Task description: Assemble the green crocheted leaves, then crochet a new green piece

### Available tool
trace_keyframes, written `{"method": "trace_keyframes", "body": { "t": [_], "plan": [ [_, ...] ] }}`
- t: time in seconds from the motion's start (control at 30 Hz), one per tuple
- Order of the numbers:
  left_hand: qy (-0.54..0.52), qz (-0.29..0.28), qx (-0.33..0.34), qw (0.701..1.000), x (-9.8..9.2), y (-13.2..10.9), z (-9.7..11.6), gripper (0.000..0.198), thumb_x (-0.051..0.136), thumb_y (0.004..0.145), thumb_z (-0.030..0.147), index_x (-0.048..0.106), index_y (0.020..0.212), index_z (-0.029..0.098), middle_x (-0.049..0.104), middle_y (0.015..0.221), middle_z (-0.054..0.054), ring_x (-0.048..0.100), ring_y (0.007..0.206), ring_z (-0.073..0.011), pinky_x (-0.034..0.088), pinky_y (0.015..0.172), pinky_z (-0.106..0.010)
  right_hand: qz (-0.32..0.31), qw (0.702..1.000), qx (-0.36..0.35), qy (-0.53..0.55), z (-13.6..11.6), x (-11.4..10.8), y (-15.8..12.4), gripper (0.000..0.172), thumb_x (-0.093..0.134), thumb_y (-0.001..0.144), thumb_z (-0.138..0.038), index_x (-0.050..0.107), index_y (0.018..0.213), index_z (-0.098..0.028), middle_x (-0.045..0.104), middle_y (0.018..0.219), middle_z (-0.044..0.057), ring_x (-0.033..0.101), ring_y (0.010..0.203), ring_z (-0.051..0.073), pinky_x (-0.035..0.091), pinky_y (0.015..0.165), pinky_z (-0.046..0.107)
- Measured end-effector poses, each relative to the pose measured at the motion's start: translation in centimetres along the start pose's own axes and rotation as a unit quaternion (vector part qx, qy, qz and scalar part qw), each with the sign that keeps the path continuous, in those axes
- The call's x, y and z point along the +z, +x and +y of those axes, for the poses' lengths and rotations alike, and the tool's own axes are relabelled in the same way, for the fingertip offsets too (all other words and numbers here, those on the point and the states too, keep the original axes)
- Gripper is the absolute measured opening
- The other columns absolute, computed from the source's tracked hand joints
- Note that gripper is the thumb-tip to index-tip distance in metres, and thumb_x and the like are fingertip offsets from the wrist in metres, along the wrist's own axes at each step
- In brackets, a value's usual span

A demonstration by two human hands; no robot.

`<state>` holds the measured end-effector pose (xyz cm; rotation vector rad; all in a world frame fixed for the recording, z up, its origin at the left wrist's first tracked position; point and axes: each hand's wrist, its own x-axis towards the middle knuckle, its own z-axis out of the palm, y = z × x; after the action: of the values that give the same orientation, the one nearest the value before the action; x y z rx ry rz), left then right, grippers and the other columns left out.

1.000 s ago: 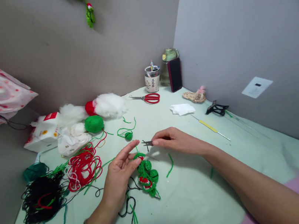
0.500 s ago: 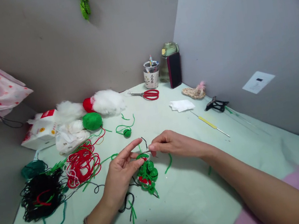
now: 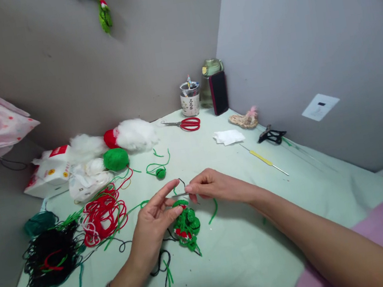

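My left hand [image 3: 155, 216] pinches the top edge of a green crocheted piece [image 3: 190, 220] between thumb and fingers. The piece has red and white patches and small round green balls, and it hangs just over the table. Close beside it, my right hand [image 3: 207, 186] is closed on a thin metal needle [image 3: 180, 195], held roughly level at the top of the piece. Whether its tip is in the stitches I cannot tell. A short black yarn end [image 3: 182, 181] sticks up between the two hands. Green yarn [image 3: 214, 211] trails below my right hand.
Left lie black yarn [image 3: 51, 263], red yarn [image 3: 103, 214], a green yarn ball [image 3: 116, 159], white stuffing [image 3: 137, 135] and a tissue box [image 3: 50, 172]. Farther back are red-handled scissors [image 3: 188, 124], a pen cup [image 3: 190, 100] and a phone [image 3: 219, 93]. Right lies a yellow-handled crochet hook [image 3: 262, 158].
The view has shifted slightly, so everything sits a little farther left. My hands keep the same grip, and more of the needle shows beside the right fingertips.
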<state>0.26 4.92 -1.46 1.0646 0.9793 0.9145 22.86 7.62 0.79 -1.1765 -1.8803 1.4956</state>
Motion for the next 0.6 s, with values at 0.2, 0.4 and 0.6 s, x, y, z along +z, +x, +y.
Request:
{"method": "trace_keyframes", "body": {
  "t": [0.2, 0.4, 0.6],
  "plan": [
    [-0.038, 0.081, 0.02, 0.996, -0.4, 0.7, -0.2, 0.051, 0.086, 0.077, 0.028, 0.073, 0.126, 0.031, 0.074, 0.098, 0.001, 0.061, 0.088, -0.0108, 0.048, 0.083, -0.017, 0.266, 0.918, 0.077, -0.283, 1.0, -2.4, 0.0, 0.032, 0.055, 0.098, -0.045, 0.075, 0.097, -0.019, 0.067, 0.088, 0.007, 0.056, 0.078, 0.02, 0.036, 0.067, 0.03],
    [-0.068, 0.114, 0.015, 0.991, -0.5, 1.1, -0.1, 0.054, 0.088, 0.073, 0.027, 0.074, 0.125, 0.03, 0.075, 0.104, 0.0, 0.06, 0.074, -0.0069, 0.05, 0.073, -0.015, 0.12, 0.939, -0.013, -0.322, 1.0, 0.0, 0.2, 0.012, 0.062, 0.097, -0.027, 0.071, 0.091, -0.02, 0.073, 0.094, 0.004, 0.064, 0.084, 0.017, 0.04, 0.072, 0.028],
    [-0.051, 0.096, 0.036, 0.993, -0.6, 1.2, -0.4, 0.043, 0.081, 0.082, 0.032, 0.074, 0.124, 0.031, 0.07, 0.133, -0.001, 0.069, 0.097, -0.0122, 0.053, 0.088, -0.02, 0.049, 0.858, -0.005, -0.512, -0.1, 3.4, 0.0, 0.013, 0.057, 0.092, -0.007, 0.065, 0.088, -0.016, 0.067, 0.09, 0.007, 0.059, 0.068, 0.016, 0.022, 0.055, 0.03]
  ]
}}
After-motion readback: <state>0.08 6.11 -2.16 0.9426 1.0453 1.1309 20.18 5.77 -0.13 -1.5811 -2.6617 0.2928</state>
